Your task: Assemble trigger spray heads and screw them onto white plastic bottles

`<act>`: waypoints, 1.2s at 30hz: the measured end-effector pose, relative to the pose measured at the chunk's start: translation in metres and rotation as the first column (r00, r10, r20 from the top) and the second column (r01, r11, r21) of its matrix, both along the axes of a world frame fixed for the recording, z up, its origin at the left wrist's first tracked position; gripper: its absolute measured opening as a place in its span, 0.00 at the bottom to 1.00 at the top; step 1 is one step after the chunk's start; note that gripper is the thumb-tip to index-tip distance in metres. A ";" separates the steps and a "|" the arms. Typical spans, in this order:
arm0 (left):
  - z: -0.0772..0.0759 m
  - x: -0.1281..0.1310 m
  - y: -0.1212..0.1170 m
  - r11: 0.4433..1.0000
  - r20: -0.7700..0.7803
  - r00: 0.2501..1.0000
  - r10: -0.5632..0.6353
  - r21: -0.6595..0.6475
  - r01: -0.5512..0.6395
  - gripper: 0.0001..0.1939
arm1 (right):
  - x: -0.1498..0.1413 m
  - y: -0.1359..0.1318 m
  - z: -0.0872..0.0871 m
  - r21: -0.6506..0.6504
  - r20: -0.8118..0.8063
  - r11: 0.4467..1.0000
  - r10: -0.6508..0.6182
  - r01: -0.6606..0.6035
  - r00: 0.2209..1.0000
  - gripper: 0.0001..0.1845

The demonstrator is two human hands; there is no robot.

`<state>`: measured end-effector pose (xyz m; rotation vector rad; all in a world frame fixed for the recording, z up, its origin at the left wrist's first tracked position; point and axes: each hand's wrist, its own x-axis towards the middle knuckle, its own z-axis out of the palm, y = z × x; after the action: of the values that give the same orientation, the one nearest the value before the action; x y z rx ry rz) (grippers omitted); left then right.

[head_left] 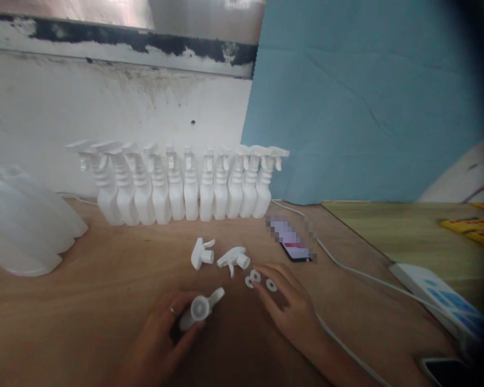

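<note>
My left hand is wrapped round a white trigger spray head, its round collar opening turned up towards me and its trigger pointing right. The thumb and a finger of my right hand are closed on a small white ring-shaped gasket just above the table. A second gasket is close by its left side, and a third gasket lies under my right fingers. Beyond my hands, two more spray heads lie on the wood: one trigger head to the left, another trigger head to the right.
Several white spray bottles with heads on stand in a row along the wall. At the left lie several bottles without heads. A phone, a white cable and a white box are on the right.
</note>
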<state>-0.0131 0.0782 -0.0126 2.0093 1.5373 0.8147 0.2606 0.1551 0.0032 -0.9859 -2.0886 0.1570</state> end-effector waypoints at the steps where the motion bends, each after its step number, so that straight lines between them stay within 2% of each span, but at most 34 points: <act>1: 0.001 0.006 -0.002 0.999 0.009 0.999 -0.041 -0.012 0.041 0.15 | -0.003 -0.006 0.003 0.009 -0.035 1.000 0.017 -0.016 0.999 0.14; 4: 0.006 0.017 -0.003 0.987 0.003 0.987 -0.158 0.002 0.158 0.14 | -0.015 -0.025 0.012 0.043 -0.061 0.994 0.101 -0.098 0.993 0.18; 6: 0.007 0.019 -0.002 0.978 -0.017 0.979 -0.204 0.032 0.204 0.15 | -0.026 -0.035 0.014 0.052 -0.007 0.977 0.207 -0.207 0.978 0.20; 9: 0.003 0.017 -0.002 0.974 -0.030 0.978 -0.206 0.090 0.208 0.15 | -0.040 -0.041 0.012 -0.003 0.112 0.934 0.356 -0.358 0.928 0.21; 11: -0.001 0.015 -0.003 0.973 -0.023 0.980 -0.200 0.115 0.201 0.14 | -0.044 -0.042 0.008 -0.050 0.166 0.919 0.395 -0.392 0.904 0.21; 16: -0.006 0.013 -0.004 0.975 -0.022 0.978 -0.209 0.077 0.211 0.14 | -0.042 -0.040 -0.001 -0.085 0.276 0.937 0.350 -0.340 0.895 0.26; 19: -0.003 0.014 -0.003 0.981 -0.036 0.982 -0.186 0.049 0.187 0.17 | -0.038 -0.040 -0.005 -0.061 0.339 0.954 0.297 -0.294 0.893 0.30; 22: -0.003 0.013 -0.004 0.985 -0.070 0.984 -0.162 0.046 0.165 0.22 | -0.037 -0.040 -0.007 -0.048 0.324 0.963 0.267 -0.266 0.907 0.33; 25: -0.005 0.012 -0.006 0.988 -0.078 0.987 -0.137 0.058 0.142 0.25 | -0.037 -0.041 -0.007 -0.031 0.257 0.958 0.285 -0.287 0.923 0.30; 28: -0.007 0.012 -0.009 0.992 -0.058 0.992 -0.109 0.058 0.112 0.22 | -0.038 -0.041 -0.006 -0.012 0.218 0.945 0.323 -0.328 0.921 0.24; 31: -0.003 0.013 -0.009 0.976 -0.101 0.982 -0.159 0.137 0.172 0.17 | -0.038 -0.039 -0.007 0.016 0.224 0.930 0.354 -0.366 0.908 0.21; 34: 0.006 0.013 -0.007 0.918 -0.222 0.947 -0.230 0.273 0.288 0.17 | -0.039 -0.037 -0.009 0.027 0.236 0.926 0.360 -0.376 0.903 0.21; 36: 0.011 0.012 -0.005 0.896 -0.296 0.924 -0.242 0.298 0.330 0.18 | -0.040 -0.037 -0.010 0.025 0.238 0.929 0.354 -0.370 0.905 0.19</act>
<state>-0.0009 0.0733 -0.0017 2.6103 1.2349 0.7684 0.2209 0.1178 -0.0068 -0.5853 -2.4616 0.1636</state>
